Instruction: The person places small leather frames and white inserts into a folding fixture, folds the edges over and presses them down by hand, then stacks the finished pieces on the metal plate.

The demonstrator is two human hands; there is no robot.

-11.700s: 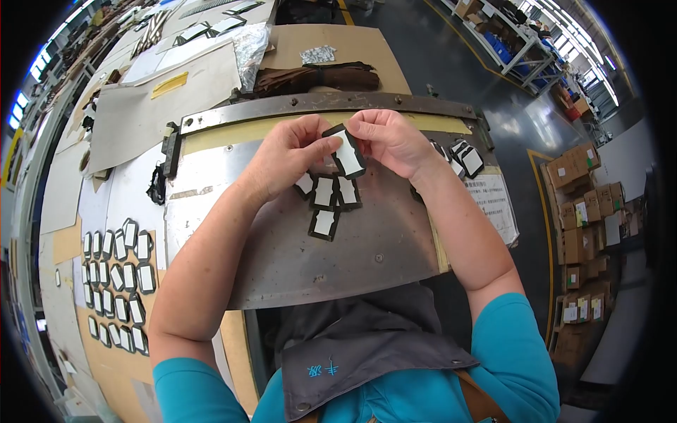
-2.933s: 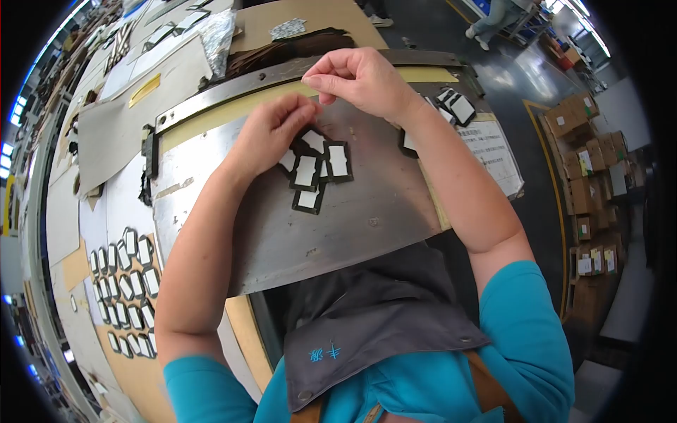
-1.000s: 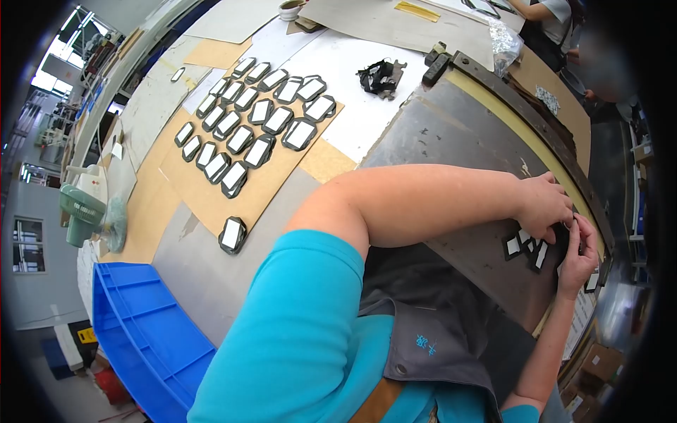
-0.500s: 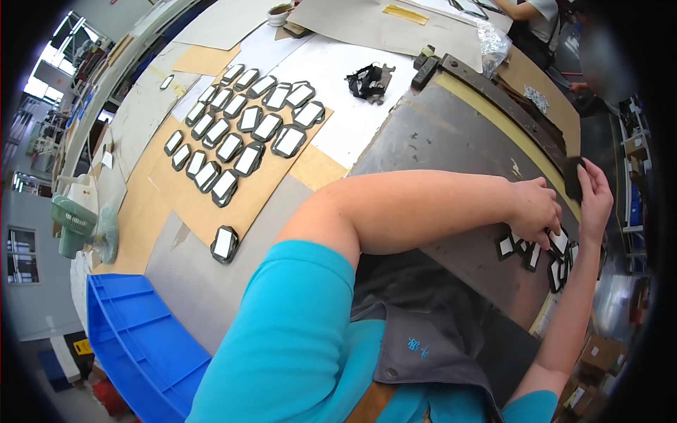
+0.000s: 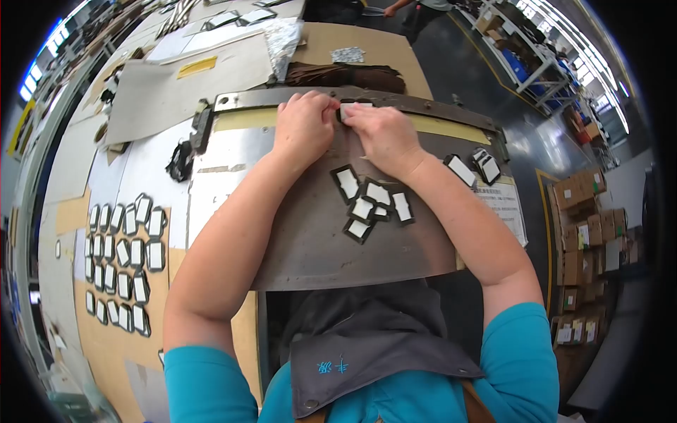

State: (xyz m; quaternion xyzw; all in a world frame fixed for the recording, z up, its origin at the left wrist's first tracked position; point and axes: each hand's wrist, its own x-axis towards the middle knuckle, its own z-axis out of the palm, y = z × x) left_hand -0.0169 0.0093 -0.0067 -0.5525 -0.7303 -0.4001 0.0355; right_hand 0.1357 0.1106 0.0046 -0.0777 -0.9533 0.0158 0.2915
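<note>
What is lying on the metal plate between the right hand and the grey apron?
In the head view: dark-framed white pieces, then bare plate nearer the apron.

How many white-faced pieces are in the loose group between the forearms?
6 pieces visible: one at upper left, one top centre, one centre-left, one mostly covered in the middle, one right, one bottom. Others may be hidden underneath.

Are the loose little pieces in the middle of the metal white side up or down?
White side up: the pieces show white faces inside dark edges.
</note>
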